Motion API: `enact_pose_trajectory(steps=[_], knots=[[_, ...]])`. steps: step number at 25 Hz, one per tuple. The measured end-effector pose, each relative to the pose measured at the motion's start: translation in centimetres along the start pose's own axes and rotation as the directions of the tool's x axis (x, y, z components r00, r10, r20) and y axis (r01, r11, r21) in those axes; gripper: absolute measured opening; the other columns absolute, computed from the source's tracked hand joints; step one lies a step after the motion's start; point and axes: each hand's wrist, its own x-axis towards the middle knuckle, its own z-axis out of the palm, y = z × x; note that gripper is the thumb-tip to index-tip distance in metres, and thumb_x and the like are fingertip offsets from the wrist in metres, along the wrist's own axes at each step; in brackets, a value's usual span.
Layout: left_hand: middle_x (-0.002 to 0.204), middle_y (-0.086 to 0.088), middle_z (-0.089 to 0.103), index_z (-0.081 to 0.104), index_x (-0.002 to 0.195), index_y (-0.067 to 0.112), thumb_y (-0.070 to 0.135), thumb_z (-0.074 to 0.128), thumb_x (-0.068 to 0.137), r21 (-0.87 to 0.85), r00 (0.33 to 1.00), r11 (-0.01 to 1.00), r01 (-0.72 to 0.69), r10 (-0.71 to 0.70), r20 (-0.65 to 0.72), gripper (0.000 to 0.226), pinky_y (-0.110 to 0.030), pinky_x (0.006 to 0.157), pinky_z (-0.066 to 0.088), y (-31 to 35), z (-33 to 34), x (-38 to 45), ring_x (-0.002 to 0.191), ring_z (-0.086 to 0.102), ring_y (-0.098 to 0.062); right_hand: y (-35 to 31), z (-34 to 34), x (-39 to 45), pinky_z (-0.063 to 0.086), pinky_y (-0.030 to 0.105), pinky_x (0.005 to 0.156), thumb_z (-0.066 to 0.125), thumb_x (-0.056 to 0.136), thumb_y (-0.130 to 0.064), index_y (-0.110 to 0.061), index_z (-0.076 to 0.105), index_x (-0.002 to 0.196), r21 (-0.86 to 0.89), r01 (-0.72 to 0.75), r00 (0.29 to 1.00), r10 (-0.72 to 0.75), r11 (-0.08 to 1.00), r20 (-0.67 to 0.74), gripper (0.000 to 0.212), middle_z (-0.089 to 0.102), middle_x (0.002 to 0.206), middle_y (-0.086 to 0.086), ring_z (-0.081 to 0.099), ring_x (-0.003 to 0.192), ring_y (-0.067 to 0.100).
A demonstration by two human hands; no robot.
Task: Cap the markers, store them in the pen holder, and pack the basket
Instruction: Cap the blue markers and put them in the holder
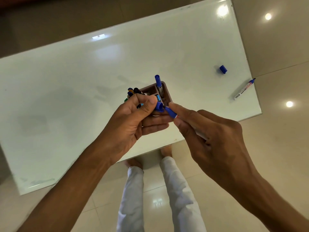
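- Tip of blue-barrelled white marker (170, 113), gripped by right hand (215, 131), points left at the cap mouth.
- Left hand (132, 118) pinches blue plastic cap (159, 107); axes nearly aligned, just apart.

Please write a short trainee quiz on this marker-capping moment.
1. True or false: the marker in the right hand is already capped.
2. What does the left hand pinch? A) blue cap B) eraser C) black marker
3. What still lies loose on the board, far right?

Key: 1. False, its tip is just short of the cap. 2. A. 3. A loose cap and an uncapped marker.
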Motion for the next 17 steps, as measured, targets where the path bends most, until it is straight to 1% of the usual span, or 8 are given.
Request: enact_pose_trajectory(steps=[4, 6, 8, 11, 13, 14, 15, 17], knots=[[0.097, -0.014, 0.083, 0.073, 0.098, 0.022, 0.036, 0.072, 0.09, 0.215, 0.999, 0.975, -0.05, 0.049, 0.007, 0.016, -0.035, 0.073, 0.067, -0.4, 0.2, -0.8, 0.086, 0.084, -0.028, -0.7, 0.3, -0.1, 0.058, 0.033, 0.052, 0.056, 0.101, -0.034, -0.016, 0.07, 0.13, -0.02, 0.056, 0.998, -0.055, 0.998, 0.033, 0.037, 0.071, 0.077, 0.001, 0.062, 0.057, 0.016], [0.093, -0.014, 0.083, 0.074, 0.09, 0.027, 0.035, 0.072, 0.091, 0.253, 0.995, 0.964, -0.084, 0.094, -0.026, 0.008, -0.036, 0.072, 0.068, -1.2, 0.6, -1.1, 0.082, 0.083, -0.028, -1.2, 0.5, -0.2, 0.054, 0.025, 0.056, 0.059, 0.101, -0.032, -0.014, 0.075, 0.117, -0.073, 0.013, 1.0, -0.011, 0.997, 0.026, 0.03, 0.073, 0.077, -0.002, 0.062, 0.057, 0.012], [0.09, -0.012, 0.083, 0.072, 0.093, 0.024, 0.034, 0.071, 0.091, 0.276, 0.992, 0.956, -0.096, 0.116, -0.058, 0.01, -0.038, 0.072, 0.069, -2.3, 1.0, -1.1, 0.081, 0.083, -0.025, -1.6, 1.1, -0.5, 0.049, 0.021, 0.055, 0.064, 0.099, -0.032, -0.015, 0.075, 0.106, -0.119, -0.078, 0.996, 0.083, 0.99, 0.035, 0.021, 0.069, 0.07, -0.007, 0.059, 0.053, 0.009], [0.091, -0.012, 0.083, 0.07, 0.095, 0.019, 0.036, 0.073, 0.087, 0.251, 0.992, 0.964, -0.09, 0.109, -0.063, 0.019, -0.035, 0.074, 0.068, -3.0, 1.3, -0.5, 0.085, 0.084, -0.024, -0.4, 1.4, -0.6, 0.048, 0.013, 0.06, 0.063, 0.1, -0.042, -0.023, 0.074, 0.106, 0.027, -0.138, 0.989, 0.136, 0.99, 0.061, 0.022, 0.065, 0.072, -0.017, 0.063, 0.063, 0.008], [0.096, -0.012, 0.083, 0.07, 0.093, 0.018, 0.034, 0.076, 0.085, 0.227, 0.989, 0.965, -0.129, 0.143, -0.047, 0.019, -0.031, 0.077, 0.067, -2.9, 1.5, 0.5, 0.093, 0.083, -0.025, 4.2, 0.3, 0.0, 0.048, 0.012, 0.071, 0.057, 0.101, -0.054, -0.036, 0.069, 0.118, 0.198, -0.239, 0.971, 0.238, 0.951, 0.032, 0.028, 0.071, 0.099, -0.018, 0.067, 0.087, 0.006], [0.098, -0.011, 0.084, 0.068, 0.094, 0.015, 0.031, 0.075, 0.085, 0.235, 0.984, 0.96, -0.154, 0.17, -0.051, 0.02, -0.03, 0.078, 0.066, -2.8, 1.6, 1.2, 0.096, 0.083, -0.024, 7.8, -0.8, 0.5, 0.052, 0.017, 0.08, 0.054, 0.1, -0.058, -0.038, 0.067, 0.123, 0.27, -0.363, 0.916, 0.395, 0.892, -0.07, 0.033, 0.071, 0.112, -0.016, 0.067, 0.098, 0.006], [0.098, -0.01, 0.084, 0.065, 0.094, 0.012, 0.027, 0.074, 0.087, 0.259, 0.977, 0.95, -0.173, 0.198, -0.074, 0.019, -0.03, 0.079, 0.066, -2.8, 1.7, 1.9, 0.098, 0.082, -0.024, 12.2, -2.0, 0.9, 0.054, 0.026, 0.09, 0.053, 0.097, -0.058, -0.036, 0.065, 0.125, 0.329, -0.492, 0.798, 0.568, 0.806, -0.201, 0.038, 0.07, 0.12, -0.014, 0.066, 0.105, 0.008], [0.098, -0.007, 0.084, 0.062, 0.093, 0.011, 0.024, 0.072, 0.089, 0.316, 0.961, 0.928, -0.199, 0.248, -0.123, 0.017, -0.029, 0.08, 0.066, -2.5, 1.7, 3.2, 0.099, 0.082, -0.023, 21.6, -4.9, 1.6, 0.05, 0.038, 0.103, 0.054, 0.094, -0.058, -0.022, 0.059, 0.134, 0.344, -0.733, 0.475, 0.803, 0.587, -0.36, 0.054, 0.065, 0.127, -0.002, 0.062, 0.12, 0.018]])
